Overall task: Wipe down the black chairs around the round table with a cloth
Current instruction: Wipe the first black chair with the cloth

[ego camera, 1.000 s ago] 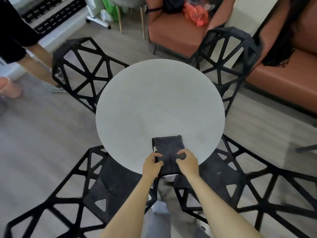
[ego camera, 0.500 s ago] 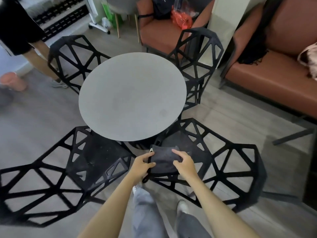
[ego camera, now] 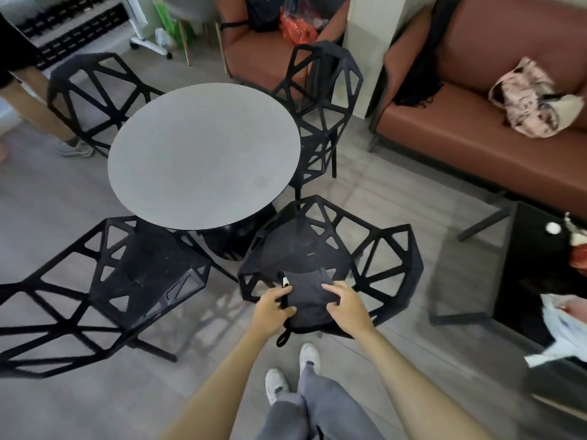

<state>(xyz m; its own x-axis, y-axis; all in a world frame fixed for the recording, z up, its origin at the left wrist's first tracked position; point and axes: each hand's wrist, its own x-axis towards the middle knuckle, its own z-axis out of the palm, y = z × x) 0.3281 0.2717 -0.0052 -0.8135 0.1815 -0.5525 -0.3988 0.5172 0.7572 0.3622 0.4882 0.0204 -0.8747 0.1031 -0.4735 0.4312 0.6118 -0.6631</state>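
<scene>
Dark grey cloth (ego camera: 307, 290) lies over the near-right black chair's (ego camera: 330, 249) seat, gripped at its edges by left hand (ego camera: 273, 308) and right hand (ego camera: 344, 308), near the round table (ego camera: 203, 150).

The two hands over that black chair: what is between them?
In the head view, a folded dark cloth spans the gap between the left hand and the right hand; both grip its edges over the near chair's seat.

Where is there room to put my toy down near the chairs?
The whole round table top is bare. The near-left chair seat is free too. The near-right chair is crowded at its front: the left hand and right hand hold the cloth there.
</scene>
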